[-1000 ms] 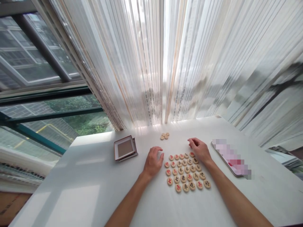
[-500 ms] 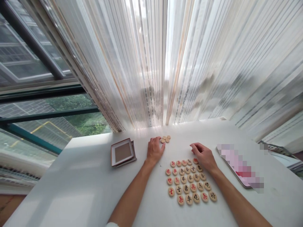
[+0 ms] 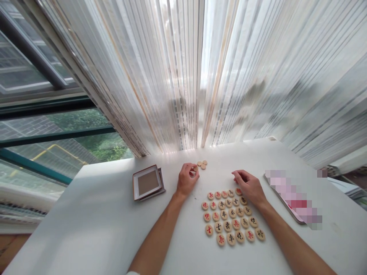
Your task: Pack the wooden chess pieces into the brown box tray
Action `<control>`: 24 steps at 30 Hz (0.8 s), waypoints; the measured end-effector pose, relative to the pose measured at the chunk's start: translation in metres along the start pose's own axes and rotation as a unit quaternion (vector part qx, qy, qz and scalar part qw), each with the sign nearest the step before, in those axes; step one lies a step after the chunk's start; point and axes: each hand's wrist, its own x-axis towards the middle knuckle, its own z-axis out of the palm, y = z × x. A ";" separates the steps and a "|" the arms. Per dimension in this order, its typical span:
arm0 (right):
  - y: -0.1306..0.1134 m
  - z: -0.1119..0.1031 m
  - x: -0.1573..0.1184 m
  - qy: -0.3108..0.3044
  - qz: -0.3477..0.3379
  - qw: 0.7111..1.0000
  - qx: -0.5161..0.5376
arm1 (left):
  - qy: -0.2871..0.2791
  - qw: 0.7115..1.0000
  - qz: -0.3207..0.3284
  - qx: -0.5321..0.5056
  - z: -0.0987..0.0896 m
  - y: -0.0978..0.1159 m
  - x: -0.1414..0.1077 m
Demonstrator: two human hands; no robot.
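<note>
Between thumb and fingers, my left hand (image 3: pixel 187 178) pinches a round wooden piece (image 3: pixel 196 168), held at the far middle of the white table. Just right of it lie three plain-side-up wooden pieces (image 3: pixel 203 167). Rows of round chess pieces (image 3: pixel 232 214) with red and black characters lie nearer to me, right of centre. My right hand (image 3: pixel 249 187) is curled over the table beside the far right corner of these rows, its fingers bent together; whether something is inside them is hidden.
An open box (image 3: pixel 147 183) with a brown inside stands at the left on the table (image 3: pixel 94 214). A flat pink object (image 3: pixel 292 198), partly blurred, lies at the right. Striped curtains (image 3: pixel 186 76) hang behind the table, beside a window at the left.
My left hand has closed its fingers and thumb on one piece from the small group, leaving three there. My right hand keeps about the same place. The view has shifted slightly.
</note>
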 end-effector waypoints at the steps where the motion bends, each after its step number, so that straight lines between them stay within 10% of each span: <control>1: 0.000 0.000 0.000 0.002 0.002 1.000 0.005 | -0.003 1.000 0.001 -0.015 -0.001 0.001 0.000; 24: -0.026 0.041 0.064 -0.231 -0.039 0.950 0.209 | -0.216 0.899 -0.164 -0.345 0.026 0.022 0.030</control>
